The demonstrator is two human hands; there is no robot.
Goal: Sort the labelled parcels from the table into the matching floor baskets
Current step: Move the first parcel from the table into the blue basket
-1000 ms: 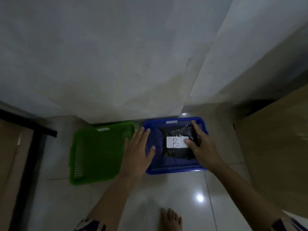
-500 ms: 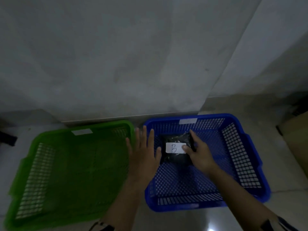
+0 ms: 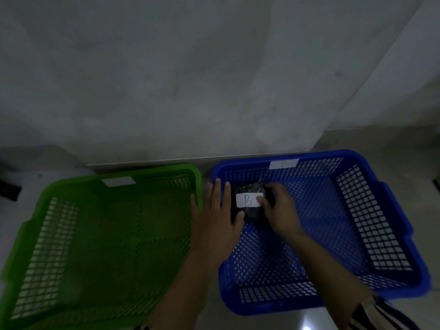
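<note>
Left of the blue basket, whose walls and floor were of plastic mesh, a green basket of the same square shape was set, each tagged white on its far rim, presumably for matching. Inside the blue basket, at its far left corner, a crinkled black parcel labelled B was gripped by the right hand, evidently to be laid down there. The left hand was spread flat with fingers open beside it, its thumb touching the parcel.

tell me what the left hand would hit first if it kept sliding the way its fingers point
Probably the far wall of the blue basket: the left hand lies flat, fingers aimed that way, beside the black parcel. Depth is hard to judge.
</note>
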